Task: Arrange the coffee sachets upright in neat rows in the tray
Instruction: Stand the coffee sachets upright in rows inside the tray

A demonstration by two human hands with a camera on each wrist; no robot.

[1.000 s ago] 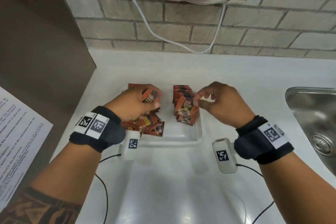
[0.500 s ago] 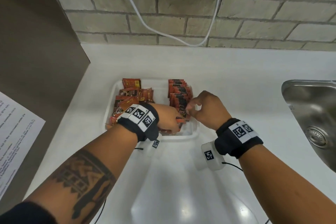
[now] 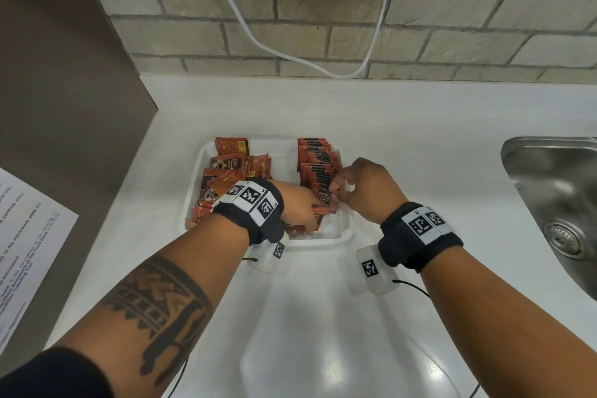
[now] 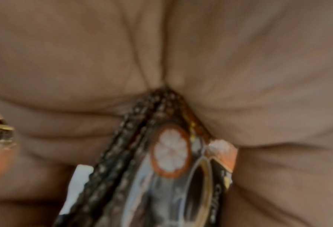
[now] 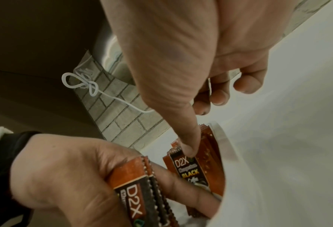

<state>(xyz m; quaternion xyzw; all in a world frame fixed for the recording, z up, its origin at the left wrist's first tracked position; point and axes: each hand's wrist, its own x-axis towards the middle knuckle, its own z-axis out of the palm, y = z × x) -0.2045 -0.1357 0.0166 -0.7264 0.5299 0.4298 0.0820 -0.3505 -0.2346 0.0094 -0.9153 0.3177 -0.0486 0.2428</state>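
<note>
**Coffee sachets half sorted in the white tray**

Coffee sachets stand upright in a tight row along the right side of the tray, their orange and black tops lined up from the far wall towards us. On the left side of the tray a loose heap of sachets lies tilted and overlapping, some face up.

Our left hand reaches across the near part of the tray with its fingers curled round a small bundle of sachets; the left wrist view shows their crimped edges pressed into the palm. Our right hand is at the near end of the upright row, its thumb pressing on the top edge of the front sachet, which reads "D2X ... BLACK". The other fingers are bent behind the row; we cannot tell whether they pinch that sachet. The two hands are close together at the row's near end.

The tray sits on a white surface. A steel sink lies to the right, a printed sheet hangs at the left, and a white cable loops down the brick wall behind.
</note>
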